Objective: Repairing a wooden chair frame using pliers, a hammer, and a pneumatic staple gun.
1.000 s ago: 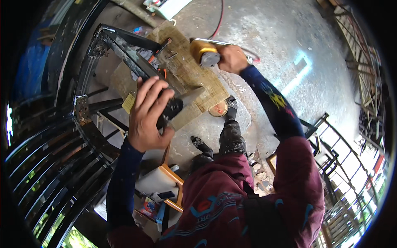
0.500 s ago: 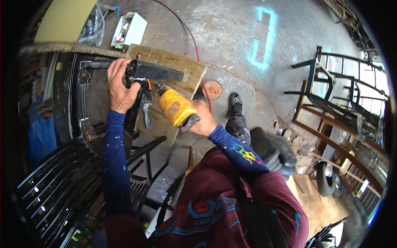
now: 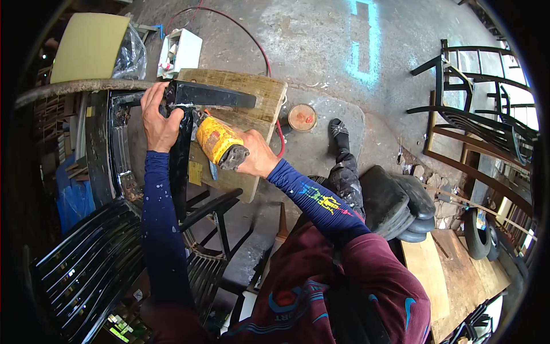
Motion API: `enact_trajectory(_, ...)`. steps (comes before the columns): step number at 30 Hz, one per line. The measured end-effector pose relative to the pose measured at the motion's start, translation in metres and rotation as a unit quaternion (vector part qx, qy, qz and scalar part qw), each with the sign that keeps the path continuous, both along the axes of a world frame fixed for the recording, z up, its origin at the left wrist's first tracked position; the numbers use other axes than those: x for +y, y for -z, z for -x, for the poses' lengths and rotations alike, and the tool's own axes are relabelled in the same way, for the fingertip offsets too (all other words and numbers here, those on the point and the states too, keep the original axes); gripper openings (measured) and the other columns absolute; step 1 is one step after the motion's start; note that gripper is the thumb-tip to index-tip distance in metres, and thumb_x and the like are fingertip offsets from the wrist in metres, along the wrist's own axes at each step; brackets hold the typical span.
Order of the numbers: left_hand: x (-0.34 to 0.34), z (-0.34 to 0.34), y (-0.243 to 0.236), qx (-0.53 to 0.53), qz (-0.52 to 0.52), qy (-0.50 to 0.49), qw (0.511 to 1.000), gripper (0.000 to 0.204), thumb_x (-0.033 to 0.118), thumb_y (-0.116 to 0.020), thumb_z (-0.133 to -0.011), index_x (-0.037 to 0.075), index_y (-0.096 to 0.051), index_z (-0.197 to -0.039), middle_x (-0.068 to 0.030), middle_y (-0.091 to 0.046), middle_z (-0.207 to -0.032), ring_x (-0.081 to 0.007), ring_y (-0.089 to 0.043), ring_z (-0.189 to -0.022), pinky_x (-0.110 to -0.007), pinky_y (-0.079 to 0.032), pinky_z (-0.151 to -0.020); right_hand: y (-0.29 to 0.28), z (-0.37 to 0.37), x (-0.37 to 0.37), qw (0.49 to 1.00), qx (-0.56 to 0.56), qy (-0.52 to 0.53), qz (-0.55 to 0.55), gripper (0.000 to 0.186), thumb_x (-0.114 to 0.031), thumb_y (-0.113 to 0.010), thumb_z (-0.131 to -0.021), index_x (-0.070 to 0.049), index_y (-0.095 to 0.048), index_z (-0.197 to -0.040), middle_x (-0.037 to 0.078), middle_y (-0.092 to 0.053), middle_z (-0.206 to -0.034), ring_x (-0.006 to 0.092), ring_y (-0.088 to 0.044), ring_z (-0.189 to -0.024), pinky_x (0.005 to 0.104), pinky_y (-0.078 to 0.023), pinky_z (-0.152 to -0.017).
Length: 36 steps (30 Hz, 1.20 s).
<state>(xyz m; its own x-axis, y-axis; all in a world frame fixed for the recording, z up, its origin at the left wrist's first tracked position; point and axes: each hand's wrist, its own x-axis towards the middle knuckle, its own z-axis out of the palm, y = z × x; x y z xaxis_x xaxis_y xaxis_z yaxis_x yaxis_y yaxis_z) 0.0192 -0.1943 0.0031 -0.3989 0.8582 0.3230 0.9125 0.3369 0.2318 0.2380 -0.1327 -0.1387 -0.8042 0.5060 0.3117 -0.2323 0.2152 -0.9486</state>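
Note:
My left hand (image 3: 160, 119) grips the corner of a black wooden chair frame (image 3: 182, 152), its thumb and fingers bent around the joint where a black armrest-like piece (image 3: 215, 96) runs off to the right. In my right hand (image 3: 258, 153) is a yellow power tool (image 3: 216, 139) with a dark rounded end, worn and scuffed. Its front end is up against the joint just below my left thumb; the exact contact is hard to make out. Beneath the frame lies a paint-marked wooden board (image 3: 258, 94). A blue handle (image 3: 213, 171) shows partly behind the tool.
An open can (image 3: 302, 118) stands by my foot, with a red hose (image 3: 266, 60) passing nearby. Beyond the board is a white box (image 3: 184, 53). A slatted black chair (image 3: 86, 269) fills the lower left. More black frames (image 3: 475, 109) and old tyres (image 3: 384, 200) are at right.
My right hand has brought the yellow tool leftward, up to the joint. My left hand keeps its hold on the frame. The view has shifted slightly.

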Motion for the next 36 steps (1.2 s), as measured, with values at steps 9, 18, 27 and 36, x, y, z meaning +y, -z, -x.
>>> enact_trajectory(9, -0.001, 0.005, 0.002, 0.012, -0.001, 0.001, 1.000, 0.063, 0.014, -0.067, -0.071, -0.003, -0.062, -0.132, -0.0203, -0.059, -0.139, -0.0357, -0.047, -0.137, -0.044, -0.037, -0.117, -0.006, 0.003, 0.011, 0.999, -0.009, -0.008, -0.031, 0.061, -0.030, -0.083, -0.067, 0.003, -0.062, -0.113, 0.026, -0.069, -0.081, 0.0445, -0.069, -0.080, 0.0500, -0.057, -0.072)
enact_trajectory(18, 0.000, 0.010, 0.001, 0.017, -0.002, 0.022, 1.000, 0.058, 0.016, -0.063, -0.076, -0.003, -0.063, -0.131, -0.0213, -0.060, -0.138, -0.0368, -0.048, -0.136, -0.044, -0.036, -0.117, 0.006, 0.008, 0.011, 0.998, 0.003, 0.005, -0.063, 0.062, -0.031, -0.084, -0.067, 0.002, -0.062, -0.114, 0.024, -0.069, -0.079, 0.0439, -0.069, -0.078, 0.0500, -0.056, -0.071)
enact_trajectory(27, 0.002, 0.009, 0.003, -0.020, -0.033, 0.011, 0.999, 0.045, 0.029, -0.051, -0.102, -0.003, -0.066, -0.130, -0.0222, -0.063, -0.136, -0.0375, -0.050, -0.134, -0.043, -0.034, -0.116, -0.008, 0.011, 0.005, 0.999, 0.030, 0.016, -0.029, 0.065, -0.028, -0.083, -0.067, 0.003, -0.061, -0.119, 0.025, -0.067, -0.076, 0.0445, -0.068, -0.075, 0.0499, -0.056, -0.070)
enact_trajectory(36, -0.001, 0.010, 0.005, -0.020, -0.034, 0.007, 0.999, 0.048, 0.033, -0.049, -0.104, -0.003, -0.067, -0.129, -0.0221, -0.064, -0.134, -0.0375, -0.050, -0.134, -0.043, -0.035, -0.115, -0.017, 0.004, 0.022, 0.998, 0.036, -0.019, -0.038, 0.064, -0.026, -0.083, -0.065, 0.003, -0.062, -0.118, 0.025, -0.070, -0.083, 0.0445, -0.069, -0.079, 0.0487, -0.056, -0.072)
